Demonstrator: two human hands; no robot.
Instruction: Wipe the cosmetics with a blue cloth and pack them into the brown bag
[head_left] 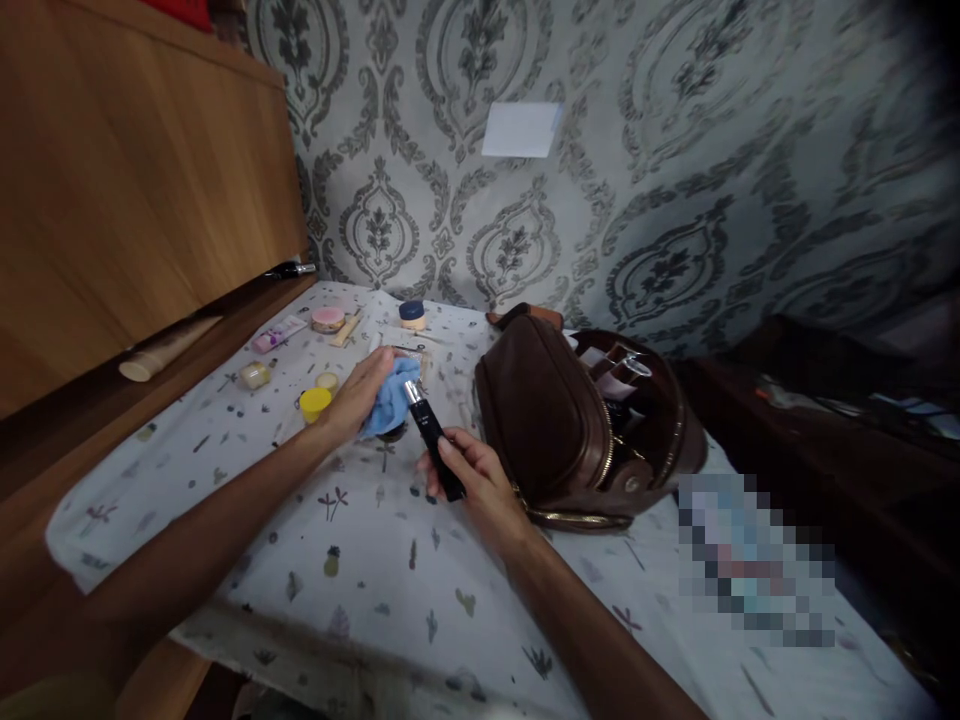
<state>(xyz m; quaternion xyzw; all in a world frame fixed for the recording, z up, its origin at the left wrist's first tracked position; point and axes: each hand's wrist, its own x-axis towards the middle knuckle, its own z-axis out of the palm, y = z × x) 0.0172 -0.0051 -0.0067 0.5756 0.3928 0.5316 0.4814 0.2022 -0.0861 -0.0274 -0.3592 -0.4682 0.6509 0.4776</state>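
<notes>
Just left of the brown bag (536, 410), the right hand (484, 480) has its fingers wrapped around a black tube (429, 430), silver end toward a blue cloth (391, 402). Farther left of the bag, the left hand (360, 393) grips that cloth, fingers partly hidden.

Patterned grey wall (450, 230) bearing a pale rectangular panel (521, 130); wooden cabinet (142, 170) at left; cloth-covered, plant-printed counter (360, 590) below; right side in shadow.

One cloth (391, 398), one bag (536, 405), apparently three tubes (279, 335)
</notes>
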